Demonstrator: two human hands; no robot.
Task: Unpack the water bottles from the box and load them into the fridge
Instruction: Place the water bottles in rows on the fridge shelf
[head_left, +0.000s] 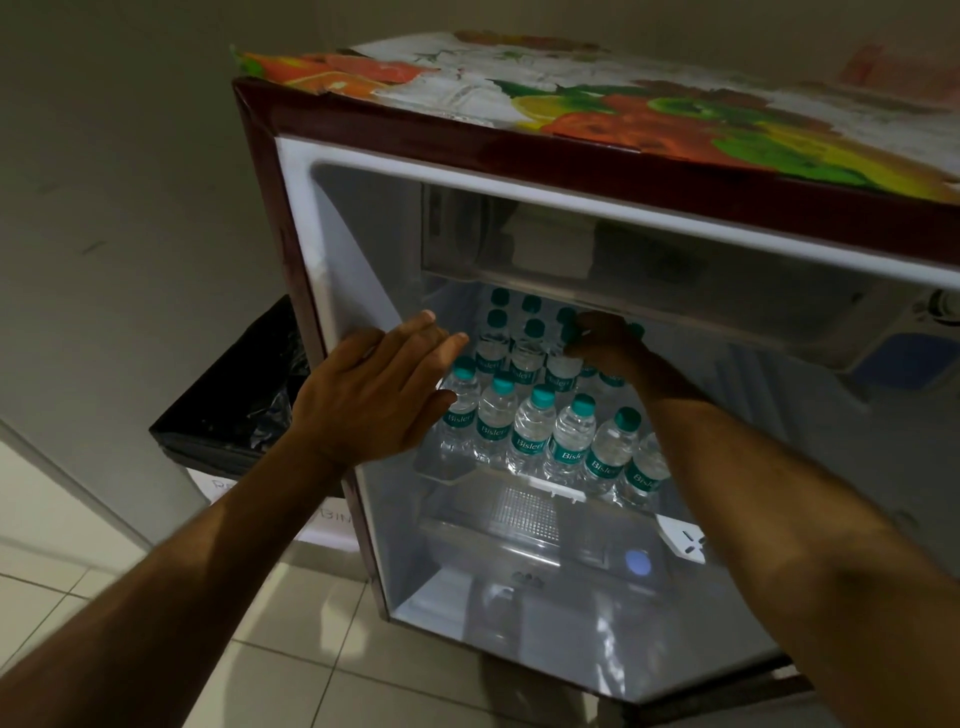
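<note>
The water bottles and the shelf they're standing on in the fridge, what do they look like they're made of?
The water bottles look like clear, glossy thin plastic: contents show through, with teal caps and printed label bands. The shelf seems transparent glass or hard plastic with a clear front lip; which one cannot be told from the look.

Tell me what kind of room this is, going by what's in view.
Probably a pantry or kitchenette corner, maybe in an office or hotel. A small fridge topped with a fruit-print cover holds rows of identical water bottles, a lined bin stands beside it, and the floor is tiled.
</note>
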